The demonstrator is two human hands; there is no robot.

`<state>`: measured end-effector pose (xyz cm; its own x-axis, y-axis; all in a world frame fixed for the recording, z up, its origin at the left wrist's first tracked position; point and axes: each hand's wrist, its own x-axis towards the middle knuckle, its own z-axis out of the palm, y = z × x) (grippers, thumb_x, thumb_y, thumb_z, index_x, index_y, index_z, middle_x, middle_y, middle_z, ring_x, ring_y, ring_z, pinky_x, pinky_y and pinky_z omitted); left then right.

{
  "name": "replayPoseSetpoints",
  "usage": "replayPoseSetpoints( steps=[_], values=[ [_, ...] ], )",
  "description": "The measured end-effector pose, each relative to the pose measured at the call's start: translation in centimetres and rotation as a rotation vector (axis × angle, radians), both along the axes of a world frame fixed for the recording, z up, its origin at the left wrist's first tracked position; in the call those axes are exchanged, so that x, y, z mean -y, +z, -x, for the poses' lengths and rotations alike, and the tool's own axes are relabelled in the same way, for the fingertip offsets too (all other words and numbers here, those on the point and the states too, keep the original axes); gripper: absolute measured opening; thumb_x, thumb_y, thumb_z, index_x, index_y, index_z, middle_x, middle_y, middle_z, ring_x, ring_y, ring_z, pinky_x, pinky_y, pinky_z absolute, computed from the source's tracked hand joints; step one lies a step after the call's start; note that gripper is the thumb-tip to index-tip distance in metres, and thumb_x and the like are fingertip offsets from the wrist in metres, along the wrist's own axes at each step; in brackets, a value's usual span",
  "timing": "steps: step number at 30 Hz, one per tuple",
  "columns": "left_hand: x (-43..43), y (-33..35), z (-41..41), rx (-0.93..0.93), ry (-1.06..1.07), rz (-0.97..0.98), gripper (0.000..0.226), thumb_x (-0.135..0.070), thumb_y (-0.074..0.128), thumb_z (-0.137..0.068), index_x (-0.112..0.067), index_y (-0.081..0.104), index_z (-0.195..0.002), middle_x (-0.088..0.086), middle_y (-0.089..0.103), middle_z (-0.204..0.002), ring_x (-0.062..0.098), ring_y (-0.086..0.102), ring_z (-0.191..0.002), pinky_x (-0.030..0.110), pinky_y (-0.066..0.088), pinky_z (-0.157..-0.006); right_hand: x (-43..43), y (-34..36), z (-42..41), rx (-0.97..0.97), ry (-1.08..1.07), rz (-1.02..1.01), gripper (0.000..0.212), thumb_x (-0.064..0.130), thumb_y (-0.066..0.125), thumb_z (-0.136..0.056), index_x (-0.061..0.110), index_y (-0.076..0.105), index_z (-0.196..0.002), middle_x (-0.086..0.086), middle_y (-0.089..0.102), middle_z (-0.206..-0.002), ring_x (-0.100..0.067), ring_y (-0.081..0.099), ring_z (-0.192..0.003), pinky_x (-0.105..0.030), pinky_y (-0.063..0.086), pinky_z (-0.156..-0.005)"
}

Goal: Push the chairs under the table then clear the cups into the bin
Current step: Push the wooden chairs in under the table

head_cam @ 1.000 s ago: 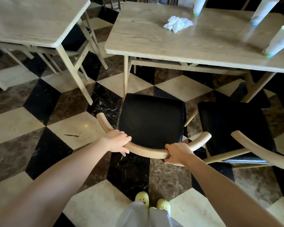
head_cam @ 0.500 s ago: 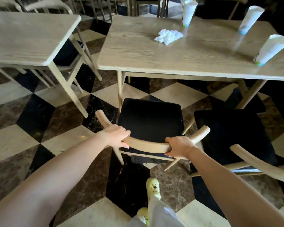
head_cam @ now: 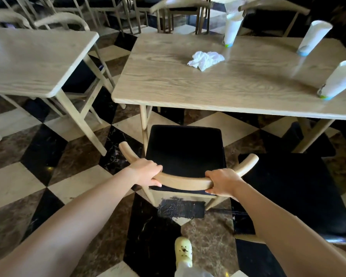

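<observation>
A wooden chair point(head_cam: 185, 150) with a black seat stands just in front of the near edge of a pale wood table point(head_cam: 168, 84). My left hand point(head_cam: 147, 172) grips the left part of its curved backrest, and my right hand point(head_cam: 222, 183) grips the right part. Three white paper cups stand on the table: one at the back point(head_cam: 231, 30), one at the far right point(head_cam: 313, 38), one at the right edge point(head_cam: 340, 81). A crumpled white napkin point(head_cam: 205, 60) lies near the table's middle. A second black-seated chair point(head_cam: 300, 188) stands to the right, pulled out.
Another pale table point(head_cam: 28, 62) stands to the left with chairs tucked under it. More chairs point(head_cam: 176, 9) stand behind the main table. The floor is checkered marble. My yellow shoe point(head_cam: 183, 251) is on the floor behind the chair. No bin is visible.
The chair has moved forward toward the table with both hands on its backrest. I have stepped forward, and more of the tabletop and the cups has come into view.
</observation>
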<state>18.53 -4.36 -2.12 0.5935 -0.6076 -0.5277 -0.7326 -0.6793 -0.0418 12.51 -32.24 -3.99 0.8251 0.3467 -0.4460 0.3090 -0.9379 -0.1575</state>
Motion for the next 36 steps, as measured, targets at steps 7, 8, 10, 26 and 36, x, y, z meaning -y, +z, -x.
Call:
replayPoseSetpoints(
  steps=[7, 8, 10, 26, 36],
  values=[
    [1.9, -0.8, -5.2, 0.024, -0.023, -0.019, 0.054, -0.056, 0.047, -0.091, -0.011, 0.049, -0.12, 0.008, 0.064, -0.11, 0.028, 0.063, -0.097, 0.041, 0.051, -0.078, 1.7, -0.7, -5.1, 0.031, 0.004, -0.019, 0.029, 0.042, 0.057, -0.083, 0.021, 0.054, -0.103, 0.0, 0.069, -0.095, -0.021, 0.064, -0.088, -0.033, 0.05, -0.074],
    [2.0, -1.0, -5.5, 0.031, -0.024, -0.022, 0.054, -0.056, 0.047, -0.091, -0.01, 0.049, -0.121, 0.008, 0.063, -0.11, 0.028, 0.063, -0.098, 0.04, 0.051, -0.077, 2.0, -0.8, -5.3, 0.036, 0.008, -0.019, 0.029, 0.043, 0.057, -0.083, 0.021, 0.054, -0.103, 0.0, 0.069, -0.095, -0.021, 0.064, -0.087, -0.033, 0.051, -0.073],
    [2.4, -1.5, -6.7, 0.058, -0.036, -0.018, 0.055, -0.056, 0.046, -0.091, -0.01, 0.049, -0.122, 0.008, 0.063, -0.111, 0.028, 0.063, -0.099, 0.039, 0.05, -0.076, 2.6, -1.4, -6.6, 0.054, 0.007, -0.012, 0.03, 0.042, 0.057, -0.083, 0.021, 0.055, -0.104, 0.0, 0.069, -0.096, -0.021, 0.064, -0.087, -0.033, 0.052, -0.074],
    [0.7, -0.4, -15.6, 0.029, 0.002, -0.005, 0.059, -0.058, 0.053, -0.087, -0.014, 0.049, -0.126, 0.005, 0.064, -0.114, 0.027, 0.061, -0.103, 0.042, 0.052, -0.085, 1.3, -1.4, -13.6, 0.176, 0.022, -0.078, 0.039, 0.048, 0.06, -0.083, 0.021, 0.054, -0.111, -0.002, 0.068, -0.101, -0.022, 0.063, -0.092, -0.027, 0.041, -0.07],
    [1.5, -1.0, -16.5, 0.05, -0.003, -0.007, 0.058, -0.057, 0.05, -0.089, -0.013, 0.047, -0.127, 0.006, 0.062, -0.118, 0.028, 0.059, -0.108, 0.041, 0.05, -0.088, 2.0, -1.8, -15.5, 0.177, 0.036, -0.049, 0.038, 0.045, 0.06, -0.084, 0.02, 0.053, -0.113, -0.001, 0.068, -0.102, -0.022, 0.063, -0.094, -0.025, 0.038, -0.066]
  ],
)
